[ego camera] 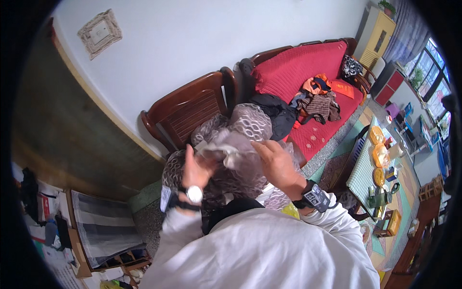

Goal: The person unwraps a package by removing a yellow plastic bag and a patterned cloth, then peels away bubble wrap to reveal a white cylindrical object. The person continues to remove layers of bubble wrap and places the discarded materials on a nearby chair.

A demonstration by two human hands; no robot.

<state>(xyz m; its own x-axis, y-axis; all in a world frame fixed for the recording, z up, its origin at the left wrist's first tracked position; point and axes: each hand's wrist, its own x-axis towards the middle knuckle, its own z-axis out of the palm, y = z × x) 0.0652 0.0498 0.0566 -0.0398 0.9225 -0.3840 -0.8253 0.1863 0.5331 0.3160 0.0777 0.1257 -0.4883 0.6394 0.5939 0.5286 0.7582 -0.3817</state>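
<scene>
A heap of grey-brown patterned fabric (251,121) with a pale looped design lies before me on a wooden armchair (195,104). My left hand (197,169) is at the heap's left side, thumb raised and apart from the blurred fingers, with no hold visible. Over the right side is my right hand (279,162), its fingers bent toward the cloth. Whether they pinch it cannot be made out. Between the hands, a pale, thin piece of cloth (231,153) is smeared by motion. Both wrists carry strapped devices, and a watch (194,194) is on the left one.
Right of the armchair, a red-covered sofa (314,141) bears a black bag (276,115) and piled clothes (319,104). A table with a checked cloth (361,173) holds baskets and bottles at right. A cloth-covered shoe rack (104,227) stands lower left.
</scene>
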